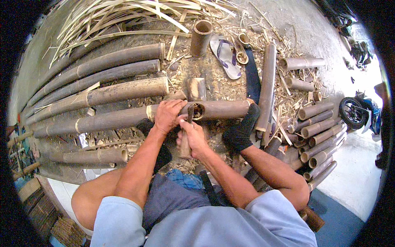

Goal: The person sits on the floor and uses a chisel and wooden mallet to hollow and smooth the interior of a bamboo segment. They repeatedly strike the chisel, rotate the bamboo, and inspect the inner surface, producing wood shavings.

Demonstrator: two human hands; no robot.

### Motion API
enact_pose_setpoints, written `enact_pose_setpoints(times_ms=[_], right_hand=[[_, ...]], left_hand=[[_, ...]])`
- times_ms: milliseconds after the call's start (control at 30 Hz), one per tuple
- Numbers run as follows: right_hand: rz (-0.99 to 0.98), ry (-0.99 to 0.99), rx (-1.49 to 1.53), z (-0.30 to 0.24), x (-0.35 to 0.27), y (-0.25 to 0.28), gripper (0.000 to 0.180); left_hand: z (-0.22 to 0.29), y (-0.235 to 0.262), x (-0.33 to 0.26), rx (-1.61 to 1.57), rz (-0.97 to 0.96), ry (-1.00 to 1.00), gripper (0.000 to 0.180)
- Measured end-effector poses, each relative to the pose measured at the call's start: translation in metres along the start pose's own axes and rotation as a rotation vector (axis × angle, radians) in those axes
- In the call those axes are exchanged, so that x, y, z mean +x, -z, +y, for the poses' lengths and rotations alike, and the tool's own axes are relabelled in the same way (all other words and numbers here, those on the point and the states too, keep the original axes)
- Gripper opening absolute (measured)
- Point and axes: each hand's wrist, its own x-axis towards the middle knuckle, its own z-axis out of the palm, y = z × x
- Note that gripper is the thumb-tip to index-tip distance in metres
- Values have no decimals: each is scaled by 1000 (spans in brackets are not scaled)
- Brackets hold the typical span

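A long brown bamboo pole [111, 119] lies across in front of me. My left hand [168, 115] is closed over its right end, fingers curled on top. My right hand [194, 138] grips a knife [185, 149] by its wooden handle, and the short dark blade stands up beside the pole's end. Just right of it lies a cut bamboo section [224, 109] with its hollow end facing the blade. My foot in a black sock [242, 129] rests against that section's far right end. The left hand hides part of the pole's end.
Several long bamboo poles [127, 90] lie at the left, below a heap of pale strips [123, 16]. An upright bamboo tube [201, 39] and a flip-flop [225, 56] are beyond my hands. Cut bamboo lengths [319, 131] are stacked at the right, near a motorcycle wheel [354, 112].
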Motion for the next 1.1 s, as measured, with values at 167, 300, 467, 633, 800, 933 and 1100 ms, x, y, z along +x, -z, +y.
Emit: enact_pose_setpoints(times_ms=[167,300,467,633,800,933,1100], right_hand=[[39,5,496,-18,23,-41,24],[-72,1,719,-25,43,-45,26],[-220,-55,737,-13,29,-9,32],[89,78,-161,-5,-45,48,34],[99,512,-974,-66,-76,82,86],[-80,325,-1196,-135,-69,72,79],[-361,323,-930,-245,-75,34,53]], left_hand=[[-10,-9,1,-165,70,13,41],[-17,-8,3,-307,35,40,38],[-1,3,5,113,-92,49,54],[21,16,3,180,-124,34,86],[25,27,7,131,-172,32,89],[54,44,46,-218,315,85,69],[99,79,110,-785,81,73,64]])
